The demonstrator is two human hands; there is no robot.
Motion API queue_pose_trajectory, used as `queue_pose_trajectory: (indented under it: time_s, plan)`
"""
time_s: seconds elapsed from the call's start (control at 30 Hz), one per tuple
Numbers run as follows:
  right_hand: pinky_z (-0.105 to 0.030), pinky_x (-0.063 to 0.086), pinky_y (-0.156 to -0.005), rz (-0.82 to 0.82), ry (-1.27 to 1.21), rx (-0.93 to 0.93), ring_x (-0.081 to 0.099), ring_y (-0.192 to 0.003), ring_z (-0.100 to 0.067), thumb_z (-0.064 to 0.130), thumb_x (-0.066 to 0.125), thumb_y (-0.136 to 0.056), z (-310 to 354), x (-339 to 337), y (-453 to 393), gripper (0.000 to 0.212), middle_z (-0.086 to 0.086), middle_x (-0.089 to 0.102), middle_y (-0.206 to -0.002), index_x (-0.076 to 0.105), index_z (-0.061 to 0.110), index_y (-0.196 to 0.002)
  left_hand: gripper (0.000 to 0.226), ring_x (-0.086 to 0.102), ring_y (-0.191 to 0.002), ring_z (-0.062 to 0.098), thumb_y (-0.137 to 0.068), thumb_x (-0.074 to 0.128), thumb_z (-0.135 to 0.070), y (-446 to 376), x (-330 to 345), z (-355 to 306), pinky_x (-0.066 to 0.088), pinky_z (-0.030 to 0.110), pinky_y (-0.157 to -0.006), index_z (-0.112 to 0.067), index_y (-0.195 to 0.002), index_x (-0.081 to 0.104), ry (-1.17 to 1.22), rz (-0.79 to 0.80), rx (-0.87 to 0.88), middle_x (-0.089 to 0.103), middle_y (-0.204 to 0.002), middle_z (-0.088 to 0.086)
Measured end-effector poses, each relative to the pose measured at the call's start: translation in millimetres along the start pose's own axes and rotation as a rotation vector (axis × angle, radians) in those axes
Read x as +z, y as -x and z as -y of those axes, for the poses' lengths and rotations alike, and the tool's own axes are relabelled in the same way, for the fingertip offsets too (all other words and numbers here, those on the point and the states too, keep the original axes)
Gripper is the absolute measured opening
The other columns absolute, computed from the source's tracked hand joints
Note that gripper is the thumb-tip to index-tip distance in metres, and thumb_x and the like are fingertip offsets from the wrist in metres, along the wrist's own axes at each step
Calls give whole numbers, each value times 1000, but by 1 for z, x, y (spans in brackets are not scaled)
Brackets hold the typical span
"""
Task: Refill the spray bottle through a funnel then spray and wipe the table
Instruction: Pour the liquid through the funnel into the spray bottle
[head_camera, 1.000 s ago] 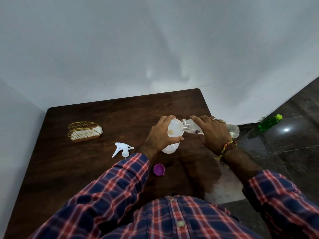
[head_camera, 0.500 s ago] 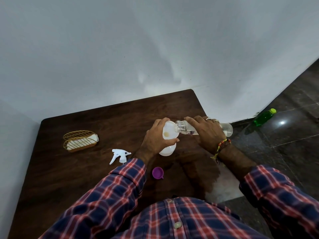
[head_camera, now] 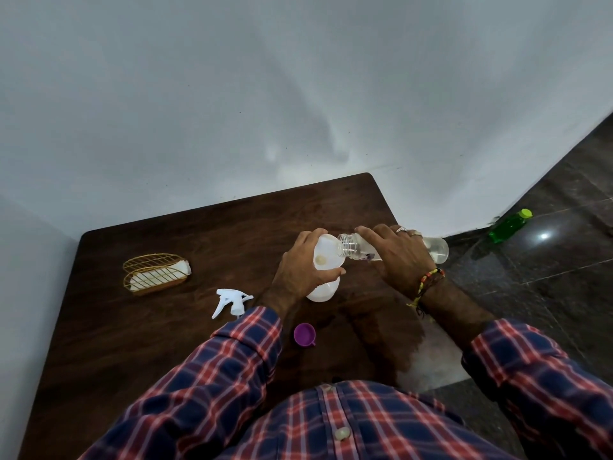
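Observation:
My left hand point(head_camera: 300, 268) grips a white funnel point(head_camera: 326, 257) that sits on the white spray bottle point(head_camera: 323, 290), which stands on the dark wooden table point(head_camera: 166, 343). My right hand point(head_camera: 396, 257) holds a clear plastic bottle point(head_camera: 438, 249) tipped on its side. The clear bottle's open mouth rests over the funnel's rim. To the left on the table lies the white spray trigger head point(head_camera: 230, 300), off the spray bottle. A purple cap point(head_camera: 304, 334) lies near my left sleeve.
A gold wire holder with white cloth or napkins point(head_camera: 156, 273) stands at the table's left. The table's right edge is close under my right forearm. A green bottle point(head_camera: 509, 225) lies on the dark tiled floor by the white wall.
The hands and both bottles keep the same pose. The camera has tilted up a little, so the table sits lower in view.

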State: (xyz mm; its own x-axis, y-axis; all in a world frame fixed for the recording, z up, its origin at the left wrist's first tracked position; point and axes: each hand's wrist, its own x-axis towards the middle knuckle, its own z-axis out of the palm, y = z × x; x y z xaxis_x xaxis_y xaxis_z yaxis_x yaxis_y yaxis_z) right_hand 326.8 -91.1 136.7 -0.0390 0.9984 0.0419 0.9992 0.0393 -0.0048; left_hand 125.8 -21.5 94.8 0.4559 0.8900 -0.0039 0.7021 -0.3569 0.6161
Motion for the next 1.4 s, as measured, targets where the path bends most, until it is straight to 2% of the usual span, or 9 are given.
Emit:
queue_pose_trajectory:
  time_s: [0.27, 0.73, 0.87, 1.0, 1.2, 1.4]
  plan:
    - [-45, 49, -80, 5, -4, -1, 62, -98, -33, 15, 69, -73, 0, 0, 1, 74, -3, 59, -121, 41, 28, -141, 87, 50, -120, 15, -69, 79, -55, 0, 0, 0, 46, 30, -94, -24, -140, 40, -5, -8, 5, 46, -140, -2]
    - [-45, 49, -77, -8, -20, -8, 63, -95, -34, 13, 67, -72, 1, -1, 1, 72, -4, 60, -117, 43, 28, -138, 83, 50, -118, 15, -69, 79, -54, 2, -1, 0, 49, 34, -95, -24, -138, 42, 0, -16, 18, 48, -138, -2]
    - [-45, 49, -79, 3, -26, -5, 62, -98, -34, 12, 65, -74, 1, -2, 0, 72, -5, 59, -119, 42, 27, -140, 83, 50, -119, 15, -70, 79, -54, 2, -1, -1, 44, 27, -91, -24, -138, 42, -8, -19, 16, 48, -138, -2]
    - [-45, 48, -77, 2, -22, -5, 62, -94, -35, 11, 64, -72, 1, -4, 0, 72, -5, 59, -117, 43, 27, -139, 84, 50, -120, 15, -71, 79, -53, 2, -2, -3, 46, 33, -95, -23, -139, 42, -13, -24, 19, 47, -139, -1]
    - [-44, 49, -76, 4, -19, -8, 63, -91, -34, 11, 64, -73, 1, -4, 0, 71, -4, 60, -117, 42, 27, -139, 84, 49, -121, 16, -71, 79, -53, 3, -3, -3, 44, 30, -93, -23, -140, 41, -10, -17, 8, 46, -140, -2]
    - [-44, 48, -76, 5, -18, -4, 63, -90, -35, 9, 65, -72, 2, -5, 2, 73, -6, 60, -117, 43, 25, -140, 84, 49, -120, 16, -71, 79, -53, 3, -2, -3, 46, 34, -96, -24, -139, 41, -10, -12, 7, 47, -140, -2]
